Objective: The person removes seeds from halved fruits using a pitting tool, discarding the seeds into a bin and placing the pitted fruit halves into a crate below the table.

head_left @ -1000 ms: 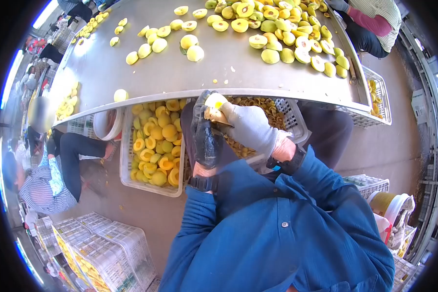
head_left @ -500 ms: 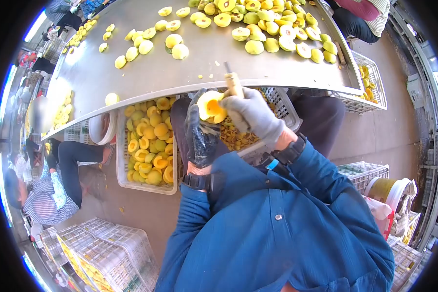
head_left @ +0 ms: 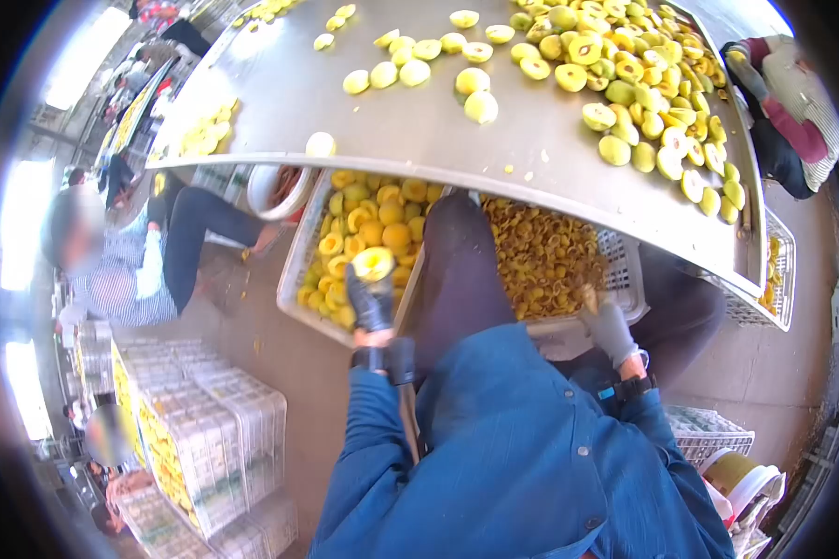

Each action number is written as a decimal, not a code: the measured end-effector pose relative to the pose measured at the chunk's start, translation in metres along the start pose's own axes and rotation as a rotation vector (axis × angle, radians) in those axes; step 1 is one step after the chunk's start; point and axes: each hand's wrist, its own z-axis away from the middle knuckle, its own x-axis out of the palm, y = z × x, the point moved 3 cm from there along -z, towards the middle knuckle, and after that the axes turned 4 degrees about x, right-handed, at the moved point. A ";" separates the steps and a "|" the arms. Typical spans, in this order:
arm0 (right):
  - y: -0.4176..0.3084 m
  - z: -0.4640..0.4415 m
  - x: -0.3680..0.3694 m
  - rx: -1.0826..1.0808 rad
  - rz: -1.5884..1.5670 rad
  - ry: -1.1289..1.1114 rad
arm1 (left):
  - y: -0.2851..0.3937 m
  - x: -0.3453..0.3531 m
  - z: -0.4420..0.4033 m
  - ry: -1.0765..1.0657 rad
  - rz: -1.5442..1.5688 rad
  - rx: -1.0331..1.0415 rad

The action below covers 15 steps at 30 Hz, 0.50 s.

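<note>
My left hand [head_left: 368, 300], in a dark glove, holds a halved yellow fruit [head_left: 373, 264] with its cut face up, over a white crate [head_left: 294, 300] of fruit halves. In a grey glove, my right hand [head_left: 612, 328] is closed around the wooden handle of a tool [head_left: 589, 298], near the front edge of a second crate [head_left: 630, 270] that holds small brown and yellow pieces. The tool's blade cannot be made out. My legs are between and beside the two crates.
A metal table [head_left: 280, 112] bears many green-yellow fruits, whole and halved. One co-worker [head_left: 126, 270] sits at the left, another [head_left: 797, 112] at the far right. Stacked crates [head_left: 224, 429] stand at the lower left, a bucket [head_left: 741, 480] at the lower right.
My hands have moved apart and down from the table edge: the left with the fruit half to the left crate, the right with the tool to the right. The view has shifted.
</note>
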 end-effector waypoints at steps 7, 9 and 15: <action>-0.021 -0.001 -0.002 0.093 -0.059 -0.018 | 0.000 0.003 -0.097 0.084 0.030 0.053; 0.007 -0.013 0.015 -0.043 0.024 0.024 | 0.057 0.055 -0.125 -0.039 0.056 0.350; 0.002 -0.012 0.014 -0.163 0.165 0.182 | 0.142 0.236 -0.199 -0.444 -0.262 0.688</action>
